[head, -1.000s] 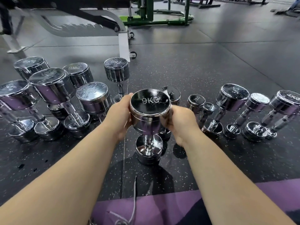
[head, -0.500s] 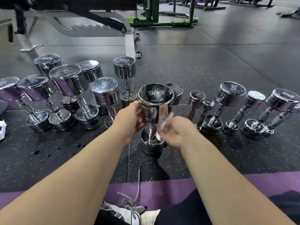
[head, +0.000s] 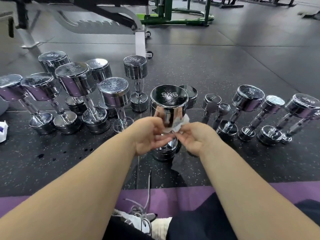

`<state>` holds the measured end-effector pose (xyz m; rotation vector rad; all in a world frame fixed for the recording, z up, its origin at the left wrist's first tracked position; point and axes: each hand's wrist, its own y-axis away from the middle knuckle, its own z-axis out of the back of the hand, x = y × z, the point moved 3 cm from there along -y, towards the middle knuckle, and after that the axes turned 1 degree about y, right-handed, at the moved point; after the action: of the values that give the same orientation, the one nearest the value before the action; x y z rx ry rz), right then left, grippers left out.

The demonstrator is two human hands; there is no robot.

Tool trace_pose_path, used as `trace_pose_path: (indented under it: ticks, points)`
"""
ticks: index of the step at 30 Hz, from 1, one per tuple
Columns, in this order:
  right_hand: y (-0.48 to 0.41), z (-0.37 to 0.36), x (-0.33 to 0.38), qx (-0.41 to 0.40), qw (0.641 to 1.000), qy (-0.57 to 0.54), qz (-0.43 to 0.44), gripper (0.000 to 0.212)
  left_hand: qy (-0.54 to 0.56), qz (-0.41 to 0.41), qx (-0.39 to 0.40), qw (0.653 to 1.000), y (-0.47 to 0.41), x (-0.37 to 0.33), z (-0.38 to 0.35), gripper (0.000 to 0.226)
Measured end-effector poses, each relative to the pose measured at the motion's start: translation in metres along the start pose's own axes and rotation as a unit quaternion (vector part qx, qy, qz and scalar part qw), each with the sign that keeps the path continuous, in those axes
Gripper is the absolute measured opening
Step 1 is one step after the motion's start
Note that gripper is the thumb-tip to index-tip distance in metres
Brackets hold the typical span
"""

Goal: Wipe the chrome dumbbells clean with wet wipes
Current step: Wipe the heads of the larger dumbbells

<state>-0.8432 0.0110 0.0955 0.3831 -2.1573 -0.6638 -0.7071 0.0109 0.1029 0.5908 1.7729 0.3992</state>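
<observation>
A chrome 9KG dumbbell (head: 168, 104) stands upright on the black rubber floor straight in front of me. A white wet wipe (head: 178, 126) is bunched just under its top head, by the handle. My left hand (head: 149, 134) and my right hand (head: 195, 137) meet in front of the handle, and the fingers of both pinch the wipe. The handle itself is mostly hidden behind my hands.
Several chrome dumbbells (head: 76, 82) stand upright at the left, and several more (head: 247, 101) lean in a row at the right. A white wipes packet (head: 3, 131) lies at the far left edge. A bench frame (head: 140, 38) and green rack (head: 173, 16) stand behind. My shoe (head: 138, 220) rests on a purple mat (head: 173, 196).
My hands dropped from the sides of the 9KG head to its handle. The wipe came into view and both hands now pinch it there.
</observation>
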Motion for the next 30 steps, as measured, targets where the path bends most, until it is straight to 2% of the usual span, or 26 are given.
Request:
trace_pose_path:
  ticks: [2, 5, 7, 12, 16, 19, 25, 30]
  points:
    - [-0.001, -0.005, -0.011, 0.012, 0.999, 0.033, -0.013, 0.025, 0.011, 0.015, -0.003, 1.0, 0.0, 0.0, 0.0, 0.013]
    - [-0.004, -0.007, -0.007, -0.013, 0.997, 0.077, 0.002, 0.032, 0.054, 0.0, -0.076, 0.996, -0.004, 0.003, 0.012, 0.017]
    - [-0.008, -0.003, 0.001, -0.033, 0.998, 0.057, 0.022, 0.035, 0.104, -0.021, -0.105, 0.989, -0.008, 0.002, 0.017, 0.019]
    - [-0.008, -0.005, 0.006, -0.017, 1.0, -0.012, 0.02, 0.021, 0.225, -0.072, -0.122, 0.964, -0.018, -0.011, 0.011, 0.02]
    - [-0.015, -0.009, 0.011, -0.017, 1.0, 0.001, 0.027, 0.031, 0.123, -0.061, -0.152, 0.979, -0.026, 0.002, 0.015, 0.026]
    - [-0.017, -0.012, 0.008, -0.012, 1.0, 0.001, 0.021, 0.032, 0.137, -0.091, -0.171, 0.971, -0.029, 0.004, 0.017, 0.021]
    - [-0.022, -0.009, 0.008, -0.015, 1.0, -0.005, 0.022, 0.038, 0.174, -0.134, -0.121, 0.968, -0.043, -0.018, 0.008, 0.014]
    - [-0.031, -0.007, 0.017, 0.005, 0.999, 0.011, 0.03, 0.038, 0.083, -0.098, -0.072, 0.989, -0.062, -0.031, 0.012, 0.024]
